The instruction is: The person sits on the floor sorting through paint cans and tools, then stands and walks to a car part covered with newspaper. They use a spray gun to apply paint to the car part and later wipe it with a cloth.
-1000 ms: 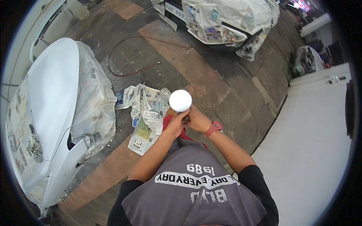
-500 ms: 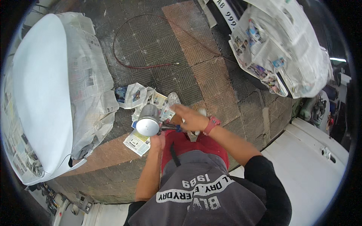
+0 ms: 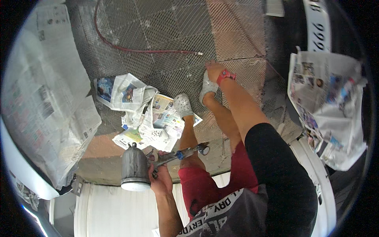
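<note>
My left hand [image 3: 161, 182] is closed round the grip of a spray gun [image 3: 169, 158]. The gun carries a dull grey metal cup [image 3: 133, 166], whose pale rounded end faces the lower edge of the view. A round gauge [image 3: 203, 149] sits at the gun's other end. My right hand [image 3: 214, 71], with a red watch on its wrist, reaches down past my right shoe. Its fingers look stretched out and partly foreshortened, with nothing visible in them. Just beyond them the metal-tipped end of a dark red hose [image 3: 158, 51] lies on the floor, apart from the hand.
Crumpled newspaper [image 3: 158, 118] lies on the grated floor [image 3: 166, 23] by my grey clogs. A paper-masked panel [image 3: 43, 94] stands at left. More masking paper [image 3: 327, 102] hangs at right below a plate. White panels [image 3: 114, 209] run behind me.
My right hand has left the spray gun's side and stretched away toward the hose end. The view has come lower and closer to the floor. The gun, still in my left hand, has turned.
</note>
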`<state>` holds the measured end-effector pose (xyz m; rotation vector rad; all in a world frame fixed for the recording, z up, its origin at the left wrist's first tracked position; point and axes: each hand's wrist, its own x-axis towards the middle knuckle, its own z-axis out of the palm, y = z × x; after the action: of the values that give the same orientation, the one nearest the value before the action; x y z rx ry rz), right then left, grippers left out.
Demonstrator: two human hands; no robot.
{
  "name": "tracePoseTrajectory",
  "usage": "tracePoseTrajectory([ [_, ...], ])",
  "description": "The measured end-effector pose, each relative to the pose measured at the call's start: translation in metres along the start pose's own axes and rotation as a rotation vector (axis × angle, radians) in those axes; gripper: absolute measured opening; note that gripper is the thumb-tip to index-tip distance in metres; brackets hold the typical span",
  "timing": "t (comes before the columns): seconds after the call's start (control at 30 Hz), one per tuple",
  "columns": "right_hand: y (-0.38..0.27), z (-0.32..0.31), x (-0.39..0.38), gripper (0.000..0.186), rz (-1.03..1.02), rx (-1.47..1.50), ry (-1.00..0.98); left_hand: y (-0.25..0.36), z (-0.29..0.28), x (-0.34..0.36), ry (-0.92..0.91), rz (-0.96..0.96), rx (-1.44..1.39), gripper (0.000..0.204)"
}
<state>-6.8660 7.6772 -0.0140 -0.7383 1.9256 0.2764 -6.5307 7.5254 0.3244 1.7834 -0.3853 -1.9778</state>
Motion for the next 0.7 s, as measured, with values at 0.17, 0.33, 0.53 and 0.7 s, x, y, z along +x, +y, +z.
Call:
tracePoseTrajectory([
  [0.17, -0.005, 0.028, 0.100, 0.068, 0.015, 0.022, -0.015, -0.037, 0.038, 0.041, 0.054, 0.006, -0.046, 0.055],
  [0.33, -0.030, 0.037, 0.121, 0.078, 0.014, -0.133, -0.090, -0.048, 0.054, 0.052, 0.139, -0.025, -0.076, 0.049],
  [0.53, -0.010, 0.031, 0.006, 0.027, -0.134, 0.363, 0.127, -0.013, 0.109, -0.002, 0.129, 0.054, -0.026, 0.047],
  [0.7, 0.002, -0.131, -0.191, 0.012, -0.302, 0.805, 0.380, 0.056, 0.155, -0.054, 0.019, 0.014, -0.116, 0.035],
])
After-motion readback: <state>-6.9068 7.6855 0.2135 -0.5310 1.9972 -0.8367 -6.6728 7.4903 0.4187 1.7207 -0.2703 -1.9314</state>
